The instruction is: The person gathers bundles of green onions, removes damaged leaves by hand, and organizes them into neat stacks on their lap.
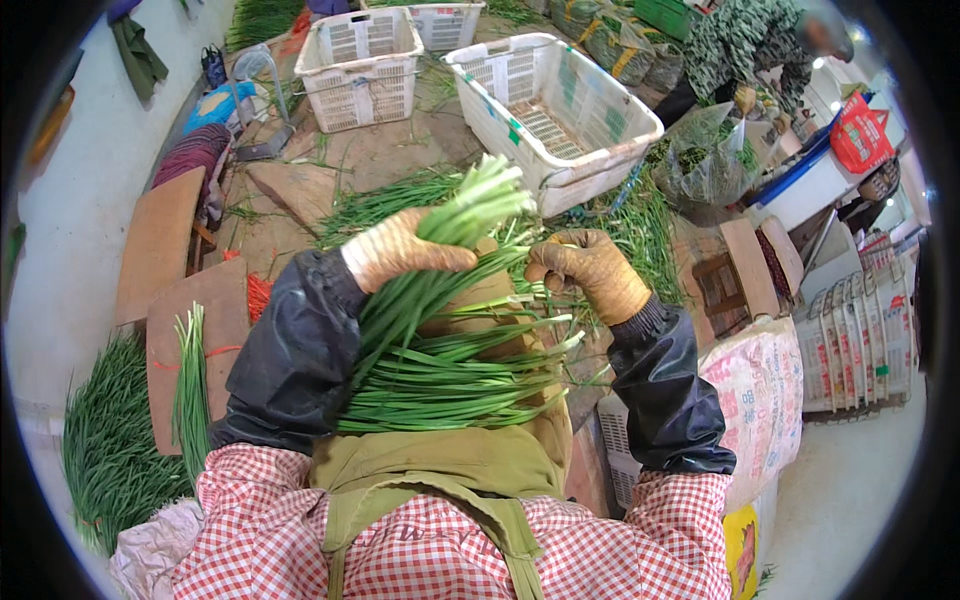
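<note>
My left hand [405, 250], in a tan stained work glove, is wrapped round a thick bunch of garlic chives [486, 205]. Its pale stem ends point up and away from me, while the green leaves hang down toward my lap. Close to the right of those stems is my right hand [592, 272], gloved alike, with thumb and fingers pinched together; whatever is between them is too small to make out. More loose garlic chives [460, 385] lie across my lap on the olive apron [440, 462], their pale ends to the right.
White plastic crates [555, 165] [360, 85] stand ahead on the littered floor. Cut chives [390, 205] lie before me, and a large heap [120, 440] is at left beside a board [195, 330]. A woven sack [755, 400] is at right. Another person [745, 50] bends at far right.
</note>
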